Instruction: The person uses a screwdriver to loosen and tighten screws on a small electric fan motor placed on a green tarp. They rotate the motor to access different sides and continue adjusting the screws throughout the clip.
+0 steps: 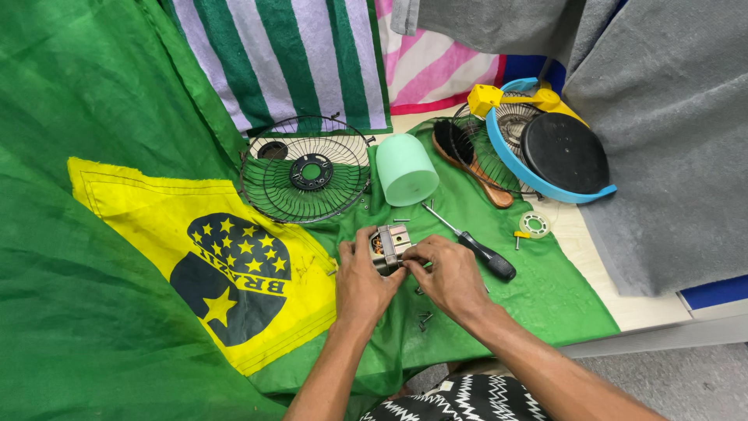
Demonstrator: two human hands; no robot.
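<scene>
Bare metal and copper winding show between my hands: the small fan motor [389,245] sits on the green cloth [538,296] near the middle of the bench, close to my body. My left hand [365,282] is curled around its left side, fingers closed on the housing. My right hand [449,277] pinches at the motor's right edge, fingertips drawn together on something too small for me to make out.

I judge the loose screws [424,318] to be the main risk. They lie on the cloth just near my right wrist, and a sweep of the forearm could flick them off the near edge of the table. The cloth is wrinkled, so a screw could also vanish into a fold.

The screwdriver [472,244] lies just right of my right hand, tip pointing far-left. The mint green cover [406,168] and black wire grille [305,169] sit beyond the motor, well apart from my fingers. Open room lies to the left, over the yellow part of the flag [140,204]. On the right, the bare wooden tabletop [600,261] ends close by.
</scene>
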